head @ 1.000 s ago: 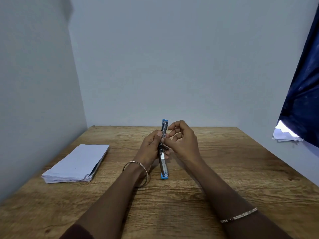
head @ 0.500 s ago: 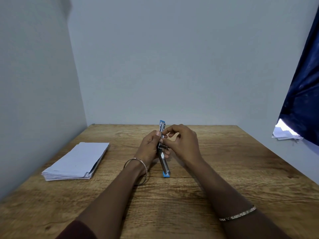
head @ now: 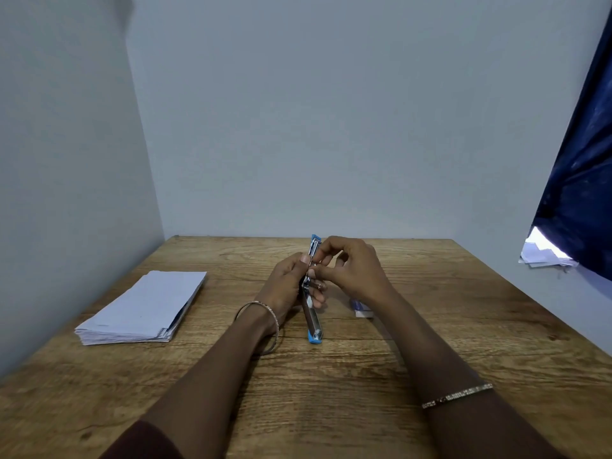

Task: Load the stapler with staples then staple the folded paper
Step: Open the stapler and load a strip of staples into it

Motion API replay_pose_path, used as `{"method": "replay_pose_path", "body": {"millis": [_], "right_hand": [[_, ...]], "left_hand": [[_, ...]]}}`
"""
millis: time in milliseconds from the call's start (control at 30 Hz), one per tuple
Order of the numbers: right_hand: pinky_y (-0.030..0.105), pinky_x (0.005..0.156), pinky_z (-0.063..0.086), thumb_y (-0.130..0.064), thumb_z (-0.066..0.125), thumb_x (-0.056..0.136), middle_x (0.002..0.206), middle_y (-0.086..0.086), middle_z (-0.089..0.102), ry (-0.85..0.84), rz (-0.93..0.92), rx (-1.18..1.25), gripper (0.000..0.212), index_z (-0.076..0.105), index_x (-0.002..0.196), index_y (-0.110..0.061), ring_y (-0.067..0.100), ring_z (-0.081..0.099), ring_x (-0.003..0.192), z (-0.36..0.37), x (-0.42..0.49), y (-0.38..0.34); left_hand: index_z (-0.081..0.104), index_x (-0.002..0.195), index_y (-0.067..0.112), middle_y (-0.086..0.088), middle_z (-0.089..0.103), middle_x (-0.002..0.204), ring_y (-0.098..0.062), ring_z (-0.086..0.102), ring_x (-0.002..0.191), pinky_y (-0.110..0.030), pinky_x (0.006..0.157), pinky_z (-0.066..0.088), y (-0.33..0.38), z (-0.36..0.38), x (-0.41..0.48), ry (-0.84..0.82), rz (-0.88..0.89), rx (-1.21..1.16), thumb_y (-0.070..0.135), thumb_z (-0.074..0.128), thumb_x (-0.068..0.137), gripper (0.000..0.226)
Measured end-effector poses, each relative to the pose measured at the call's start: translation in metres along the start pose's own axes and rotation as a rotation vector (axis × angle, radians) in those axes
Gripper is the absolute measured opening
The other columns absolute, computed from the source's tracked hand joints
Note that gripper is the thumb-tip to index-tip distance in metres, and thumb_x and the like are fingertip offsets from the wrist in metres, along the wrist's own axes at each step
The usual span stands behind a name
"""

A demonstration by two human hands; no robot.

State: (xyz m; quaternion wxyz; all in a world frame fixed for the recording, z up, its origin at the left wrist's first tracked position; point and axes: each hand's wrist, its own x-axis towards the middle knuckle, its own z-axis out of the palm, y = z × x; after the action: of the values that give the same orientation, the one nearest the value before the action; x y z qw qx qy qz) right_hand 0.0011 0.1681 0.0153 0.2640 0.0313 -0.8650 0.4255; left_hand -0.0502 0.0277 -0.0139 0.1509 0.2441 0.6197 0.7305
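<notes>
White folded paper (head: 142, 309) lies in a neat stack on the left side of the wooden surface (head: 331, 392), near the left wall and well apart from my hands. A thin bangle (head: 261, 323) rings my left wrist. My left hand (head: 288, 286) is closed around the middle of the stapler (head: 313, 313), thumb pressed to its near side and the fingers (head: 318, 298) curled round the far side. I hold the stapler swung open in one long line, nearly upright: its blue far tip sticks up above my hands and its blue near end hangs just above the surface. My right hand (head: 351, 270) meets it from the right, thumb and forefinger pinched together against the silver metal channel of the upper half; whether they clamp a strip of staples there I cannot tell, the spot being too small to read. Just right of the stapler, beside my right wrist, a small pale-blue box (head: 362, 309) rests on the surface. A slim bracelet (head: 458, 395) crosses my right forearm. At the far right, dark blue cloth (head: 583, 193) hangs down with loose white papers (head: 543, 253) under its lower edge.
</notes>
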Motion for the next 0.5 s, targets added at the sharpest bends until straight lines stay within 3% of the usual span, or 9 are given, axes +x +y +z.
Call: {"method": "replay_pose_path", "body": {"millis": [133,267,367,500], "right_hand": [[0.028,0.062,0.047,-0.013,0.085,0.074,0.086,-0.003,0.072,-0.022,-0.017,-0.066,0.024,0.065,0.069,-0.027,0.011,0.052,0.058,0.0018,0.0005,-0.001],[0.031,0.064,0.048,-0.014,0.087,0.072,0.081,-0.01,0.067,0.025,-0.059,-0.092,0.019,0.068,0.072,-0.019,0.017,0.055,0.065,0.0043,-0.0026,0.001],[0.022,0.061,0.04,-0.014,0.087,0.071,0.072,-0.014,0.063,0.082,-0.074,-0.08,0.018,0.069,0.072,-0.019,0.008,0.053,0.067,0.0055,-0.0049,0.0038],[0.014,0.057,0.044,-0.007,0.085,0.073,0.069,-0.011,0.07,0.29,-0.115,-0.032,0.021,0.067,0.068,-0.018,0.007,0.065,0.067,-0.0003,-0.005,0.0073]], "left_hand": [[0.059,0.088,0.01,-0.011,0.067,0.062,-0.017,0.062,0.044,-0.024,0.043,0.051,0.0009,0.0011,-0.0006,0.013,-0.007,-0.001,0.028,0.037,0.109,0.035],[0.059,0.088,0.01,-0.01,0.066,0.061,-0.016,0.062,0.043,-0.024,0.043,0.051,0.0032,0.0033,-0.0032,0.026,-0.002,0.001,0.027,0.035,0.109,0.036],[0.059,0.091,0.008,-0.011,0.066,0.059,-0.016,0.061,0.042,-0.023,0.042,0.05,0.0047,0.005,-0.004,0.039,-0.014,-0.019,0.027,0.033,0.11,0.037],[0.058,0.096,0.005,-0.01,0.067,0.055,-0.017,0.06,0.039,-0.024,0.041,0.051,0.0055,0.0043,-0.0039,0.087,-0.051,-0.083,0.027,0.034,0.109,0.036]]}}
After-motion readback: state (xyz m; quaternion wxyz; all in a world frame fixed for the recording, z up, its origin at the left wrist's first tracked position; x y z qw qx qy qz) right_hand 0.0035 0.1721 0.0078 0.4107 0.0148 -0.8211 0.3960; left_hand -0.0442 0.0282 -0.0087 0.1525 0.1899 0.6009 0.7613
